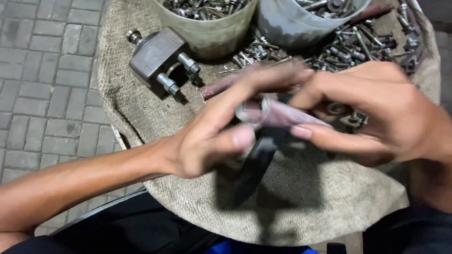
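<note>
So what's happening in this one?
A person holds a reddish-brown metal rod with both hands: the left hand grips its near end, the right hand pinches the other side. The rod is blurred. Below lies a burlap-covered surface with a grey metal clamp block, loose bolts and two buckets of hardware.

Outdoor repair or scrap-sorting workshop, set up on grey paving bricks (42, 70), seen at nine o'clock. A work surface draped in coarse burlap cloth (141, 103) is shown, on which a heavy steel clamp block (157, 59) with threaded bolts is laid at eleven o'clock. Two buckets (212, 28) filled with used bolts and nuts are placed at twelve o'clock, and a loose heap of bolts (358, 44) is spread at one o'clock.
</note>
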